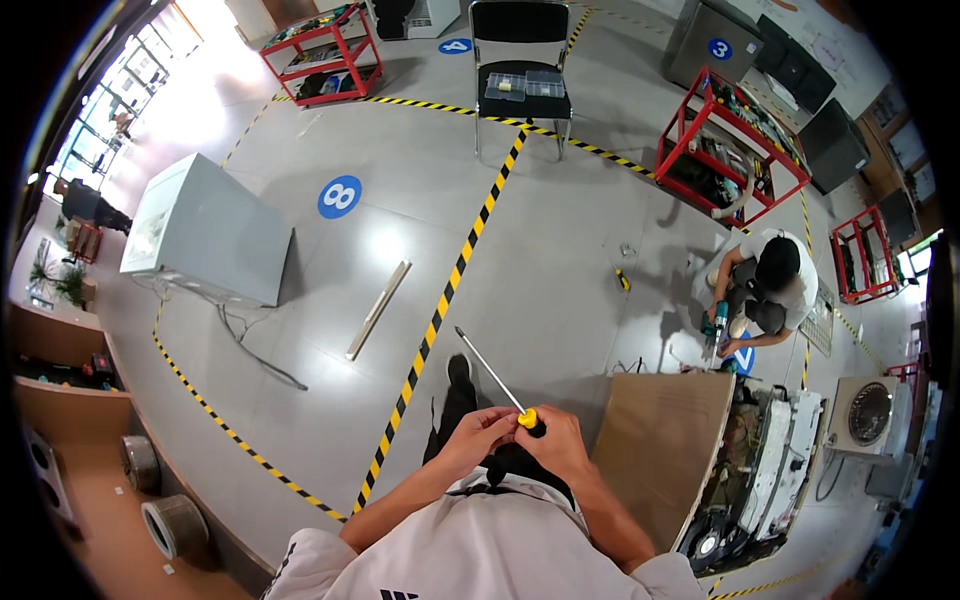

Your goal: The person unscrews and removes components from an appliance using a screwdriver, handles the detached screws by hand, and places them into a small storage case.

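Note:
A long screwdriver (528, 418) with a yellow and black handle is held in my right hand (557, 444), in front of my waist. Its thin metal shaft points up and to the left, away from me, the tip free in the air above the floor. My left hand (478, 440) is closed beside the handle, fingertips pressed together close to the right hand. Whatever it holds, if anything, is too small to make out. To my right lies an opened appliance (770, 470) with bared inner parts and a flat brown panel (655, 440) on its near side.
At the right a co-worker (775, 270) squats, holding a green power drill (716, 325) by the appliance. Another yellow-black tool (623, 280) and a long pale strip (378, 310) lie on the floor. A white appliance (205, 230), a chair (520, 60) and red carts (725, 150) stand around.

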Available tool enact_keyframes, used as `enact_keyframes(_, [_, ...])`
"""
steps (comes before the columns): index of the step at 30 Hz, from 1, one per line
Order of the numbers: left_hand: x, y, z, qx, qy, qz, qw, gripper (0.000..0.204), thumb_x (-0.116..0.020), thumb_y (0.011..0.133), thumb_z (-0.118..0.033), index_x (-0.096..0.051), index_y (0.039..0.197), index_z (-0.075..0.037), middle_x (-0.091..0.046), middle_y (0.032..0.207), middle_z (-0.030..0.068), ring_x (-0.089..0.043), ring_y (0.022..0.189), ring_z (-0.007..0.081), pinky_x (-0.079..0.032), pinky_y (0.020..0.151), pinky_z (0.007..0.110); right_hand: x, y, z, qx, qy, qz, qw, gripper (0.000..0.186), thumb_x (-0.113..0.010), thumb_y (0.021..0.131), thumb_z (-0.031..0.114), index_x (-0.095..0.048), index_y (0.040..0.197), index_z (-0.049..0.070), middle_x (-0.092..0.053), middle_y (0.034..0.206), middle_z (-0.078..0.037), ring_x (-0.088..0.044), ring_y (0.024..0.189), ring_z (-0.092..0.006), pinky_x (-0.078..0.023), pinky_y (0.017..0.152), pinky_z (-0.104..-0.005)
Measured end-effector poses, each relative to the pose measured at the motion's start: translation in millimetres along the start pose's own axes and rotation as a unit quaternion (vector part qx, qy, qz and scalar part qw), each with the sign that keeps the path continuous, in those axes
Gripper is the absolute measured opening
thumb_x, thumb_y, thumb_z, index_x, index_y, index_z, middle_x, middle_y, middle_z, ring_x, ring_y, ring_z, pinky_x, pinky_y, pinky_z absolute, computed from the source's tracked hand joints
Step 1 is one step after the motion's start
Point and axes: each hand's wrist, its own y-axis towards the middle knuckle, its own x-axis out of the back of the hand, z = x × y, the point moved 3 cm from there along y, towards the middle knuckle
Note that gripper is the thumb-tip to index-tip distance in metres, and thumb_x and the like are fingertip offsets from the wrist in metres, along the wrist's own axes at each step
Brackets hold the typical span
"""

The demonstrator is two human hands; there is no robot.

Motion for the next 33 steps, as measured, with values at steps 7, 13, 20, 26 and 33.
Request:
enact_keyframes(7, [41.1, 109.3, -116.6, 0.004, 0.013, 0.086, 0.996, 0.03, -0.051, 0.091, -0.015, -0.052, 0.115, 0.003, -0.058, 0.103, 0.0052, -0.055, 0.095, 0.0088, -0.045, 0.087, 0.022, 5.1, 146.3, 25.6, -0.004, -0.08, -0.072, 0.994, 0.022, -0.065, 0.072, 0.021, -0.06, 0.08, 0.001, -0.06, 0.078, -0.015, -0.058, 0.072, -0.034, -0.046, 0.062, -0.0401])
enact_keyframes(13, [64.9, 181.0, -220.5, 0.017, 0.002, 0.105, 0.994, 0.025, -0.046, 0.091, -0.012, -0.055, 0.109, 0.003, -0.055, 0.089, 0.0031, -0.054, 0.081, 0.0093, -0.046, 0.084, 0.026, 13.0, 260.6, 61.6, -0.019, -0.14, -0.099, 0.985, 0.02, -0.064, 0.072, 0.02, -0.061, 0.08, 0.002, -0.06, 0.079, -0.014, -0.058, 0.073, -0.0335, -0.047, 0.062, -0.0413])
enact_keyframes(20, [77.0, 269.9, -292.9, 0.047, -0.049, 0.099, 0.993, 0.026, -0.044, 0.093, -0.01, -0.052, 0.112, 0.005, -0.058, 0.1, 0.0075, -0.057, 0.092, 0.0144, -0.047, 0.089, 0.031, 37.5, 372.7, 58.9, -0.036, -0.085, -0.083, 0.992, 0.021, -0.065, 0.073, 0.019, -0.062, 0.086, 0.003, -0.06, 0.078, -0.014, -0.059, 0.073, -0.0328, -0.046, 0.062, -0.039])
enact_keyframes(26, [68.1, 362.3, -375.1, 0.013, -0.048, 0.056, 0.997, 0.023, -0.047, 0.092, -0.01, -0.052, 0.11, 0.004, -0.059, 0.102, 0.011, -0.059, 0.092, 0.017, -0.049, 0.087, 0.03, 85.0, 483.0, 29.5, -0.012, 0.025, -0.098, 0.995, 0.021, -0.067, 0.075, 0.019, -0.063, 0.086, 0.002, -0.062, 0.078, -0.014, -0.06, 0.072, -0.0322, -0.047, 0.062, -0.0353])
enact_keyframes(33, [45.3, 487.0, -472.1, -0.032, -0.01, -0.004, 0.999, 0.019, -0.049, 0.089, -0.002, -0.051, 0.106, 0.005, -0.058, 0.1, 0.0139, -0.059, 0.09, 0.0216, -0.05, 0.086, 0.035, 187.7, 600.1, -18.4, -0.097, 0.092, -0.138, 0.982, 0.024, -0.069, 0.075, 0.02, -0.065, 0.087, 0.0, -0.065, 0.077, -0.014, -0.064, 0.07, -0.0225, -0.048, 0.064, -0.0309])
